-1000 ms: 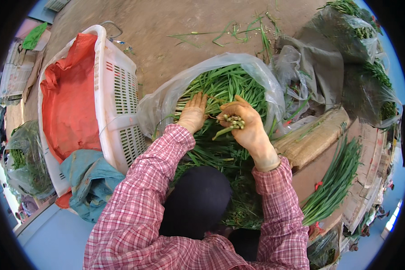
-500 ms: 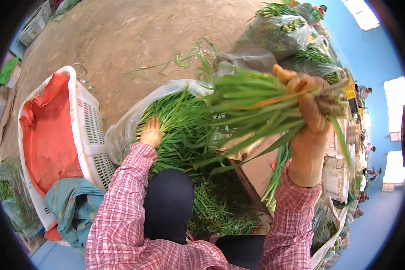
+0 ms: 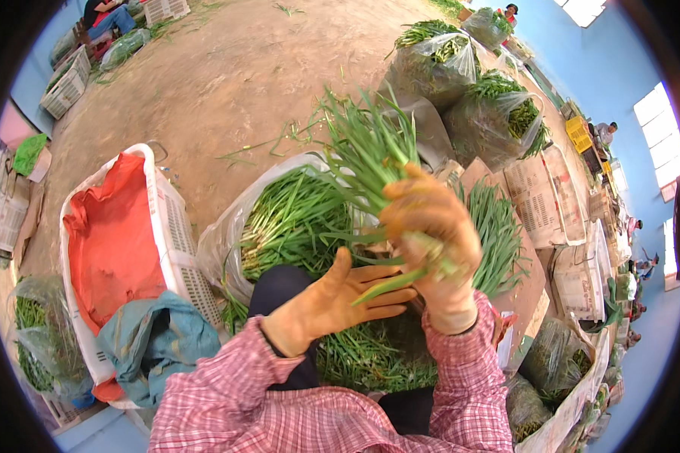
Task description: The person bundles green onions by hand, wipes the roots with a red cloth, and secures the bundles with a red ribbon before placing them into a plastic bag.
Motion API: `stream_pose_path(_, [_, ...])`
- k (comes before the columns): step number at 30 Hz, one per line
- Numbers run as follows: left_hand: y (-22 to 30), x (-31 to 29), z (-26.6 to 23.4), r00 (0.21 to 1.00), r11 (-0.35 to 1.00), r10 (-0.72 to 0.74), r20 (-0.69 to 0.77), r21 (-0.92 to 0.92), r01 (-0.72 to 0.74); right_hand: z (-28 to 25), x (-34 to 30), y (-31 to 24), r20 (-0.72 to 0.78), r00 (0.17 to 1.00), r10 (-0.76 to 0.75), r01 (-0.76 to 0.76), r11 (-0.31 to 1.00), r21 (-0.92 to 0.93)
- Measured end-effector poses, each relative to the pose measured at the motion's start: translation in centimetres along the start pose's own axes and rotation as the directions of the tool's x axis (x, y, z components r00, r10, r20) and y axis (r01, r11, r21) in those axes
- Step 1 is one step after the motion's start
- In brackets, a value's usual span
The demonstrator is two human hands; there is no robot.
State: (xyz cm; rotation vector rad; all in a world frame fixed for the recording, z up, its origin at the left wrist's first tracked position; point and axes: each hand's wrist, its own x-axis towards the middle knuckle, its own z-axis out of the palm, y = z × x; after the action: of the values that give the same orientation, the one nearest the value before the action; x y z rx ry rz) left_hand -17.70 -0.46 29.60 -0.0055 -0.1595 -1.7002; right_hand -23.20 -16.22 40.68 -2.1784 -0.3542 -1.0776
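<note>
A bunch of chive-like greens (image 3: 372,151) is in my right hand (image 3: 438,219), its leaves pointing up and away, its pale stem ends showing below my fist. That hand is blurred by motion. Just left of the stems, my left hand (image 3: 340,298) is open, palm up and fingers stretched, near one drooping leaf; I cannot tell if they touch. Both hands look covered by yellowish gloves. Beyond my left hand, a clear plastic bag (image 3: 221,240) holds a heap of similar greens (image 3: 291,219). More greens (image 3: 493,238) lie on a board to the right.
A white crate (image 3: 175,219) lined with red cloth (image 3: 117,257) stands at left, a teal cloth (image 3: 155,340) over its near corner. Loose leaves (image 3: 374,355) cover the ground below my hands. Filled plastic bags (image 3: 491,124) and cartons (image 3: 544,196) stand at right. Other people are far off.
My right hand has moved left and turned the bunch from sideways to upright. My left hand has left the bagged greens and come right, near the bunch. The view has shifted.
</note>
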Motion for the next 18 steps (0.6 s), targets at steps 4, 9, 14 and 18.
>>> stream_pose_path(4, [-4.0, 2.3, -0.5, 0.935, 0.849, 0.278, 0.218, -0.511, -0.134, 1.4, -6.7, -4.7, 0.212, 0.975, 0.062, -0.053, 0.997, -0.048])
stream_pose_path(9, [-3.3, 1.9, 0.3, 0.984, 0.976, 0.06, -0.165, -0.198, -0.092, 1.9, -13.3, -8.6, 0.312, 0.944, 0.108, -0.127, 0.991, 0.041])
stream_pose_path(14, [-2.5, 2.2, 0.0, 0.941, 0.971, 0.101, -0.324, 0.24, -0.022, 0.3, -14.4, -12.5, 0.528, 0.832, 0.172, -0.026, 0.962, -0.272])
stream_pose_path(18, [-0.1, 5.9, 5.8, 0.891, 0.467, 0.454, -0.005, 0.853, -0.233, -6.1, -13.7, -12.6, 0.398, 0.829, 0.392, -0.28, 0.908, -0.311])
